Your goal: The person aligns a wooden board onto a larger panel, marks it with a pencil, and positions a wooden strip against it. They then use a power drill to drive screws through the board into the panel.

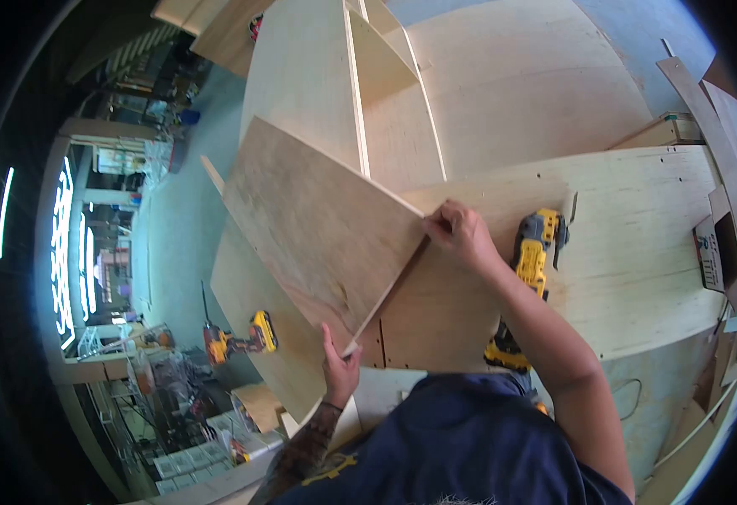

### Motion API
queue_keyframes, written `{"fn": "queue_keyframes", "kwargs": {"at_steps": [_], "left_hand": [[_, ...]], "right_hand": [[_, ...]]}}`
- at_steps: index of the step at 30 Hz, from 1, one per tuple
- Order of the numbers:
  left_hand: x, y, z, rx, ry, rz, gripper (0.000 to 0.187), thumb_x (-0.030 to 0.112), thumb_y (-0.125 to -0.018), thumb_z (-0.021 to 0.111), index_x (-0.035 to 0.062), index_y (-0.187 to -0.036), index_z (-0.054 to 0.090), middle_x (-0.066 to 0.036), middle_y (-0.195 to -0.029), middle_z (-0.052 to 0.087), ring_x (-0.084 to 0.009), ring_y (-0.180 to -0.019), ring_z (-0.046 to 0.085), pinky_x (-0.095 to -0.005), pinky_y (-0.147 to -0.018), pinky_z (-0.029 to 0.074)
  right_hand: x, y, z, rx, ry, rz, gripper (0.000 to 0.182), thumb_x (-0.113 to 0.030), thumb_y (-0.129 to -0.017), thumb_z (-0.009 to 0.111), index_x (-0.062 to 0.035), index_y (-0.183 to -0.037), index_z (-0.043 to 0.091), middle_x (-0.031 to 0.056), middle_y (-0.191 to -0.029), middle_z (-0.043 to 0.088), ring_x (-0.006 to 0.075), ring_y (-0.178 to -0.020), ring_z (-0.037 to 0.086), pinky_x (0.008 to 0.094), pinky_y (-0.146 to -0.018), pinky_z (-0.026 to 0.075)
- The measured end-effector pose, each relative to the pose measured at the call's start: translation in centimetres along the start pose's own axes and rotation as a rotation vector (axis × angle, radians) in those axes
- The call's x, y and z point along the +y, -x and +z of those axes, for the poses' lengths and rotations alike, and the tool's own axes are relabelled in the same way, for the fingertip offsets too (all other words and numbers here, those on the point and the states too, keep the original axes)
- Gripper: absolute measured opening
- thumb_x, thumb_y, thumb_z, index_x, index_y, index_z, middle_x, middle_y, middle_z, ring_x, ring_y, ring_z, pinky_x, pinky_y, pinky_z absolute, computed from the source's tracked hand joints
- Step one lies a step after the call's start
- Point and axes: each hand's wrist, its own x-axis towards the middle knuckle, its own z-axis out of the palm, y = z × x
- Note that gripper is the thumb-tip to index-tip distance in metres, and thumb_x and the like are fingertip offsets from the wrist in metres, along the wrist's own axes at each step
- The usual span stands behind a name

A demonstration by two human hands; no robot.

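A rectangular plywood panel [326,223] is held tilted above the wooden work surface [638,244]. My right hand [461,231] pinches its right corner, fingers closed on the edge. At the panel's lower corner, my left hand [339,366] grips the edge, with one finger stretched along the underside or face. A yellow and black power tool [534,252] lies on the surface just right of my right forearm. To the left of my left hand lies a drill [238,338] with a yellow battery.
Beyond the panel stands a plywood cabinet frame [356,93] with upright dividers. An open cardboard box [709,252] is at the right edge, beside wood offcuts. Shelving and clutter line the left side, past the floor [179,227].
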Motion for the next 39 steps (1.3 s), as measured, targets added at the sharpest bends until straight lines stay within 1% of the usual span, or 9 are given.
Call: {"fn": "queue_keyframes", "kwargs": {"at_steps": [4, 6, 13, 16, 20, 26, 28, 31, 39], "left_hand": [[-0.3, 0.5, -0.2, -0.012, 0.126, -0.038, 0.093, 0.010, -0.092, 0.076, 0.0049, -0.165, 0.019, -0.034, -0.149, 0.051, -0.0425, -0.126, 0.063, -0.0421, -0.100, 0.054], [1.0, 0.2, -0.8, -0.034, 0.172, -0.066, 0.090, 0.011, -0.095, 0.073, 0.0059, -0.166, 0.018, -0.033, -0.149, 0.051, -0.0429, -0.125, 0.064, -0.0435, -0.098, 0.054], [-1.2, 1.1, -0.1, 0.003, 0.241, -0.066, 0.086, 0.015, -0.098, 0.070, 0.0049, -0.165, 0.017, -0.031, -0.154, 0.046, -0.0459, -0.131, 0.058, -0.0460, -0.105, 0.051], [-2.3, 1.4, 0.2, -0.051, 0.266, -0.012, 0.083, 0.014, -0.098, 0.068, -0.0012, -0.163, 0.019, -0.030, -0.161, 0.036, -0.0475, -0.145, 0.042, -0.0486, -0.121, 0.035], [-2.5, 1.1, 0.2, 0.072, 0.241, 0.133, 0.083, 0.011, -0.095, 0.071, 0.0000, -0.162, 0.024, -0.031, -0.157, 0.042, -0.0477, -0.142, 0.046, -0.0475, -0.115, 0.043], [-2.7, 1.3, 0.5, 0.032, 0.270, 0.150, 0.081, 0.012, -0.097, 0.066, -0.0037, -0.162, 0.021, -0.029, -0.159, 0.040, -0.0452, -0.143, 0.046, -0.0558, -0.123, 0.030], [-2.5, 1.2, 0.4, 0.054, 0.265, 0.134, 0.079, 0.013, -0.098, 0.064, -0.0034, -0.162, 0.021, -0.029, -0.159, 0.041, -0.0451, -0.143, 0.045, -0.0562, -0.125, 0.025], [-2.2, 1.3, 0.1, 0.026, 0.296, 0.100, 0.077, 0.014, -0.099, 0.062, -0.0033, -0.162, 0.021, -0.029, -0.159, 0.040, -0.0441, -0.145, 0.043, -0.0565, -0.126, 0.022], [-3.0, 1.5, 0.4, 0.029, 0.340, 0.141, 0.074, 0.013, -0.101, 0.060, -0.0052, -0.161, 0.023, -0.030, -0.161, 0.037, -0.0455, -0.147, 0.040, -0.0530, -0.124, 0.026]], "right_hand": [[0.2, -0.1, -0.1, -0.025, -0.003, -0.007, 0.018, -0.014, -0.087, 0.078, 0.0022, -0.086, 0.071, 0.0165, -0.087, 0.068, 0.0302, -0.073, 0.069, 0.0401, -0.066, 0.053], [-0.5, -0.2, -0.5, -0.091, 0.006, 0.072, 0.018, -0.013, -0.094, 0.076, 0.0042, -0.091, 0.072, 0.0115, -0.092, 0.071, 0.0163, -0.081, 0.068, 0.0323, -0.073, 0.055], [-0.3, 0.4, 0.3, -0.016, 0.030, -0.030, 0.022, -0.018, -0.094, 0.077, 0.0039, -0.096, 0.074, 0.0144, -0.091, 0.073, 0.0199, -0.080, 0.072, 0.0338, -0.072, 0.056], [-1.1, 0.7, 0.2, -0.016, 0.088, 0.022, 0.022, -0.019, -0.095, 0.077, 0.0036, -0.097, 0.074, 0.0142, -0.090, 0.074, 0.0193, -0.081, 0.072, 0.0334, -0.073, 0.056], [-0.6, 0.6, 0.5, 0.000, 0.143, 0.129, 0.023, -0.021, -0.096, 0.075, 0.0019, -0.098, 0.075, 0.0092, -0.083, 0.074, 0.0160, -0.078, 0.070, 0.0325, -0.072, 0.055], [-0.4, 0.8, 0.3, 0.008, 0.174, 0.221, 0.023, -0.021, -0.099, 0.072, 0.0020, -0.102, 0.074, 0.0051, -0.083, 0.073, 0.0099, -0.078, 0.064, 0.0276, -0.074, 0.052], [1.4, 0.9, -0.2, -0.075, -0.149, 0.235, 0.023, -0.019, -0.100, 0.070, 0.0019, -0.108, 0.075, 0.0048, -0.087, 0.074, 0.0098, -0.082, 0.065, 0.0267, -0.074, 0.052], [-0.6, 0.9, -0.9, -0.124, 0.118, 0.218, 0.022, -0.013, -0.102, 0.068, 0.0033, -0.117, 0.073, 0.0035, -0.092, 0.073, 0.0077, -0.084, 0.065, 0.0248, -0.082, 0.056], [1.6, -0.1, -0.4, -0.117, 0.001, 0.207, 0.018, -0.002, -0.098, 0.070, 0.0039, -0.115, 0.073, 0.0042, -0.095, 0.074, 0.0082, -0.086, 0.066, 0.0250, -0.084, 0.057]]}}
